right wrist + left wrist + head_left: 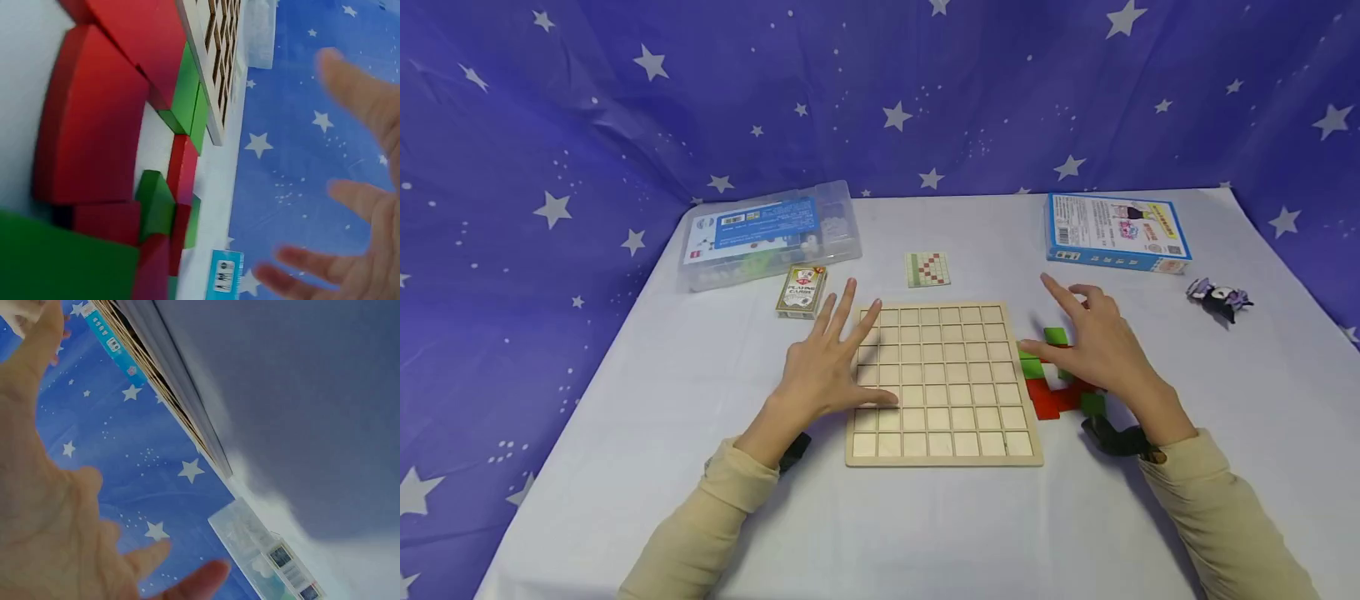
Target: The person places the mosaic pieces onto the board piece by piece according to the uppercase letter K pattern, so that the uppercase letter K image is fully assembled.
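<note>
A square wooden grid board [943,462] lies on the white cloth, its cells bare. Over its left edge is my left hand [823,367], fingers spread and thumb reaching over the cells, holding nothing. My right hand [1105,346] is above the group of red tiles [1047,402] and green tiles [1093,406] beside the board's right edge. Its thumb and fingers are apart, with nothing between them. In the right wrist view the red blocks [94,119] lie close together, apart from the raised fingers. Behind the board sits a small pattern card [927,269] with red and green squares.
At the back left are a clear plastic case [771,233] and a playing card box [801,292]. A blue box [1117,233] lies at the back right, near a small black and purple figure [1219,298]. A starry blue curtain [880,92] hangs behind the table.
</note>
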The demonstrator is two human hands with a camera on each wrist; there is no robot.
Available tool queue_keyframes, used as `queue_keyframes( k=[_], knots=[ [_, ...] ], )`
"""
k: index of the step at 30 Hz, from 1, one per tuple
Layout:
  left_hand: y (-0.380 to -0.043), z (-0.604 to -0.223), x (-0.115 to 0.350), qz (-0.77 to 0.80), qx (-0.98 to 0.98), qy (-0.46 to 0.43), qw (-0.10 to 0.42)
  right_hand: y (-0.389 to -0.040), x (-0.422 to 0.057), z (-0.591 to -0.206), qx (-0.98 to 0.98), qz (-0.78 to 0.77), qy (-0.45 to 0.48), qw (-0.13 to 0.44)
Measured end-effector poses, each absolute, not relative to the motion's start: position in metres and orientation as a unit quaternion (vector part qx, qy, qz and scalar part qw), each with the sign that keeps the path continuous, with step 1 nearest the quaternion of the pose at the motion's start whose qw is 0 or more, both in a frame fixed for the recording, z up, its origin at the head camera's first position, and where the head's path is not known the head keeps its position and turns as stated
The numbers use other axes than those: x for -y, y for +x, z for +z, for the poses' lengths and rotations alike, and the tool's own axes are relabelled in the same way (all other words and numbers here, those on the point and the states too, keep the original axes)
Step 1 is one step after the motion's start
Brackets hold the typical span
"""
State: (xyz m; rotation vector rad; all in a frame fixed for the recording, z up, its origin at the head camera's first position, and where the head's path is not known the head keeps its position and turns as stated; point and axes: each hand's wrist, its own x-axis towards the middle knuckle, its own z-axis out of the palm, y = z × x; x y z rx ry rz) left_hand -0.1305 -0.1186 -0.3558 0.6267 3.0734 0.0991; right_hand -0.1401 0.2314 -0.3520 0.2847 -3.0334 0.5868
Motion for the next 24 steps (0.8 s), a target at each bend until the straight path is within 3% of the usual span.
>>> queue_keyframes(
  k=[8,16,24],
  knots=[
    [-0.137,-0.357,0.127,0.079,-0.959,0.233,0.14,-0.162,-0.238,-0.364,0.955,0.251,0.127,-0.09],
    [-0.145,-0.358,0.137,0.076,-0.939,0.25,0.223,-0.179,-0.24,-0.369,0.93,0.295,0.153,-0.16],
    [-0.142,-0.363,0.141,0.088,-0.938,0.25,0.225,-0.197,-0.216,-0.351,0.921,0.345,0.154,-0.098]
  ],
)
